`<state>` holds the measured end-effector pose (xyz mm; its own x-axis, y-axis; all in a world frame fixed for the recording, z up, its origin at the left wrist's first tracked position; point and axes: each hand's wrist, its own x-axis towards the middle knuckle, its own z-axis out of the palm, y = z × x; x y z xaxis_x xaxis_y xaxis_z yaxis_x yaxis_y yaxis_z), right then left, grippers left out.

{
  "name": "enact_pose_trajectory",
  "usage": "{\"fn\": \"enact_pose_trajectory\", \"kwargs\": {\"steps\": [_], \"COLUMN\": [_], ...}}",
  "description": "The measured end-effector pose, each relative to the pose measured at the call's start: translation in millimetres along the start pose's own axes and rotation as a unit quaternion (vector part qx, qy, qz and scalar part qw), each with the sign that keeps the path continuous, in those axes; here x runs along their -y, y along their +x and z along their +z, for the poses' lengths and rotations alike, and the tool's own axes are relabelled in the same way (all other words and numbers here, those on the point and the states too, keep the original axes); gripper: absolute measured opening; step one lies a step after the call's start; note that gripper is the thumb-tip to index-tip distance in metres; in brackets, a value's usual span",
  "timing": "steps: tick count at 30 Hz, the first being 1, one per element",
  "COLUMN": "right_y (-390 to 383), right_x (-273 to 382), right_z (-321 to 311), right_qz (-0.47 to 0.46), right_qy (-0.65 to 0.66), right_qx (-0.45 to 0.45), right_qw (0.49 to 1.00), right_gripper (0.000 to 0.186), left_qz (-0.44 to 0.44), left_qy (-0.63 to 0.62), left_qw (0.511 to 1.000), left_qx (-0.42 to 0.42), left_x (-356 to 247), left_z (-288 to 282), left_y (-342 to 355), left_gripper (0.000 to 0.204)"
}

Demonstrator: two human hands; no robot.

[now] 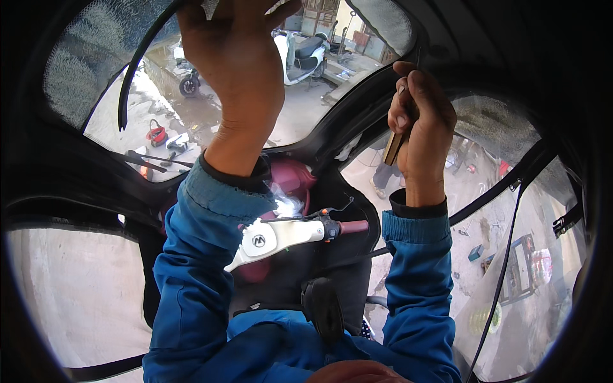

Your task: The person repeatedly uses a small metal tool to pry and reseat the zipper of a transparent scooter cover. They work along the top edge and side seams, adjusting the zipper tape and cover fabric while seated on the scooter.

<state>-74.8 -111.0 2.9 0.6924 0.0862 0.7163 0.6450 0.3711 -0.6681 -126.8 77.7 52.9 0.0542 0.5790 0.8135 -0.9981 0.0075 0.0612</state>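
My right hand [424,121] has its fingers curled around a slim brass-coloured tool [393,148], which lies slantwise in the grip, its visible end jutting out toward the lower left. My left hand [239,70] is raised higher and cut off by the upper edge, so I can't tell from here whether its fingers pinch anything. The relation I weigh is with the black strip [132,83]: it lies just left of that hand, its long axis slanting from beside the fingers to a low end at the left. The left hand is clearly nearer; the tool is well apart, off to the right. Beyond the hands is a white handlebar cover [281,237] (a red grip [353,227] ends it on the right). Farther out stands a white scooter [299,71].
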Motion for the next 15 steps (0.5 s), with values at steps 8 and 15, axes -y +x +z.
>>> {"fn": "enact_pose_trajectory", "kwargs": {"steps": [8, 15], "right_y": [18, 37], "right_x": [8, 15], "right_z": [9, 14], "right_qz": [-0.066, -0.227], "right_qy": [-0.16, -0.314], "right_qx": [-0.011, 0.001], "right_qw": [0.985, 0.922], "right_gripper": [0.032, 0.024], "left_qz": [0.099, 0.094], "left_qy": [-0.041, -0.106], "left_qw": [0.994, 0.978], "left_qx": [0.015, 0.155], "left_x": [10, 28], "left_z": [-36, -56], "left_y": [26, 31], "left_gripper": [0.025, 0.025]}}
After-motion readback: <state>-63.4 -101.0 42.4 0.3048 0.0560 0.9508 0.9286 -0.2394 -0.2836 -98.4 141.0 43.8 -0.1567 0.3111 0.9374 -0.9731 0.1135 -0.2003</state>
